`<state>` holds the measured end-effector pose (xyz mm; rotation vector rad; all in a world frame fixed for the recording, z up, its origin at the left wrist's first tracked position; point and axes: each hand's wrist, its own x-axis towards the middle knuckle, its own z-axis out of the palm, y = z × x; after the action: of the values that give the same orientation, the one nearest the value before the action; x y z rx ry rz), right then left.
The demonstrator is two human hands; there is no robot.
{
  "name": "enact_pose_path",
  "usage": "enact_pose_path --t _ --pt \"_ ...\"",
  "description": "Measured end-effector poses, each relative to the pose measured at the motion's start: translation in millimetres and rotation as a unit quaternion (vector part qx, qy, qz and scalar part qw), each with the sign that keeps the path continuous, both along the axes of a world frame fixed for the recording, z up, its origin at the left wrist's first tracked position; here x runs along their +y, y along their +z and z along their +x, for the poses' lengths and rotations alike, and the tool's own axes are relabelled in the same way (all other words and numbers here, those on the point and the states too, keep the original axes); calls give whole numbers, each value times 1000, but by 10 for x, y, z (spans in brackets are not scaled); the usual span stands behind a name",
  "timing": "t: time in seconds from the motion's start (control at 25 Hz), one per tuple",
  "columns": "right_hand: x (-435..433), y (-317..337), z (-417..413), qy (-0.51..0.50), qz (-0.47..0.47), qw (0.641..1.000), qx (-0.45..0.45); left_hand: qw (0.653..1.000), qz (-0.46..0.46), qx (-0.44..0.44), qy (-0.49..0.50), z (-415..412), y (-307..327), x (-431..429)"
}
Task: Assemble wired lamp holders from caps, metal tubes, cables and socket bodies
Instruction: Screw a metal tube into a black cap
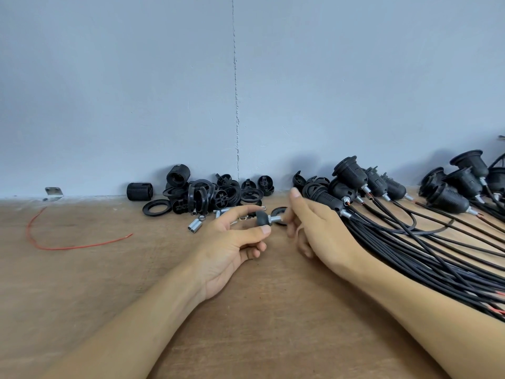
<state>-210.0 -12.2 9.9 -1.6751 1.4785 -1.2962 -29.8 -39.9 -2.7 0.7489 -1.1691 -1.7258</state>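
One red wire (pixel 68 242) lies curved at the left of the wooden table (pixel 109 283). Right of it, against the far wall, I see a pile of black socket parts (pixel 207 191), with a few loose tubes (pixel 195 224) just in front. Near the centre, my left hand (pixel 232 242) pinches a black cap (pixel 261 216) between thumb and forefinger. My right hand (pixel 319 228) pinches the metal tube (pixel 274 219) standing out of that cap. Finished lamp holders (pixel 352 173) and their black cables (pixel 410 255) spread across the right.
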Motion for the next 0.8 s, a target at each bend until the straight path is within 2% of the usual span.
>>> enact_pose_path --t 0.12,0.24,0.32,0.48,0.6,0.64,0.72,0.8 --pt "17 14 0 34 -5 999 38 1000 12 1 11 0 5 -3" --pt "2 -6 29 -1 20 998 53 1000 6 -11 4 -15 3 13" --pt "26 -9 24 0 -8 999 38 1000 6 -12 4 -13 3 10" --pt "59 -6 24 29 -24 995 97 1000 -2 -26 -7 5 10 7" --pt "37 41 43 31 56 998 17 998 -25 -50 -7 -26 1 36" --pt "30 52 37 20 57 998 20 998 -31 -54 -4 -33 1 42" --pt "52 40 13 3 12 998 69 999 -24 -47 0 -35 6 39" --pt "75 23 15 21 -31 997 74 999 -14 -46 -6 -20 20 29"
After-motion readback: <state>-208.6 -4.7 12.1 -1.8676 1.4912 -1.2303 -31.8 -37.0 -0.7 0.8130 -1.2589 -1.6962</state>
